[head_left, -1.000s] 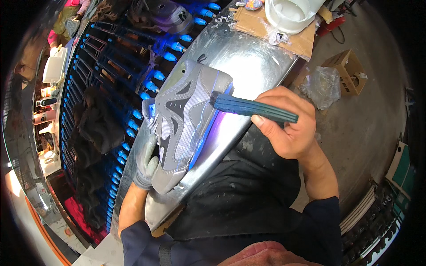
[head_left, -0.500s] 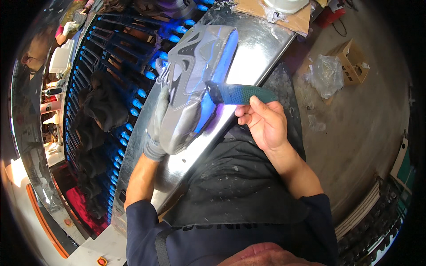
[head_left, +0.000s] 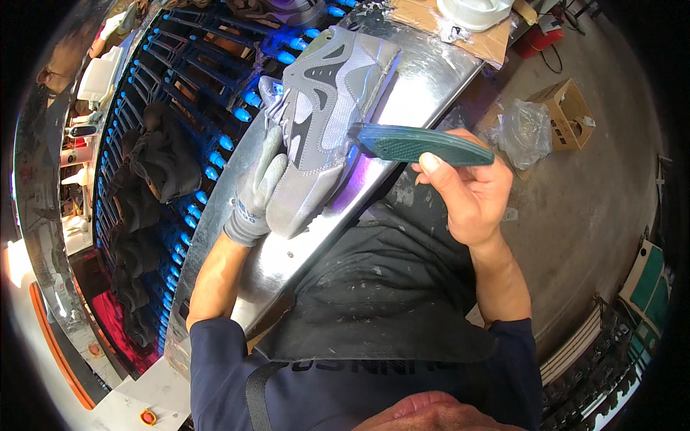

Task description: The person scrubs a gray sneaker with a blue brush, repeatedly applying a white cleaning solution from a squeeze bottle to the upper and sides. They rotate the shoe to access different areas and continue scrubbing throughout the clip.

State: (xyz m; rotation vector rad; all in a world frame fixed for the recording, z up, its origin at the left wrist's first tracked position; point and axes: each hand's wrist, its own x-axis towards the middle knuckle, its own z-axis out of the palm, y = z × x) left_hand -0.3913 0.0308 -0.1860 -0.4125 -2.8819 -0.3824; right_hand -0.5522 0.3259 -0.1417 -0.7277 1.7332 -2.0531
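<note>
Grey shoe [head_left: 327, 133]; brush [head_left: 420, 146] perhaps touching.

Navy short-sleeved shirt [head_left: 223, 366] with black lettering [head_left: 363, 365], black apron [head_left: 374, 309] flecked with white, dark strap [head_left: 260, 395], grey glove [head_left: 255, 192] with darker cuff [head_left: 246, 228] on left hand [head_left: 257, 185], right hand [head_left: 474, 192] bare

Left hand [head_left: 257, 188], in grey knit glove, grips grey mesh-panelled sneaker [head_left: 320, 118] from lace side; toe points toward wearer, sole edge faces right. Bare right hand [head_left: 478, 190] pinches flat dark-green ridged-handle brush [head_left: 428, 146], tip at sole edge; contact unclear. Shiny metal bench [head_left: 424, 93] below. Left: blue-tipped rod conveyor [head_left: 225, 142], dark shoes [head_left: 167, 161] on it. Right, on floor: open brown cardboard box [head_left: 559, 108], crumpled clear plastic bag [head_left: 525, 133] beside.
</note>
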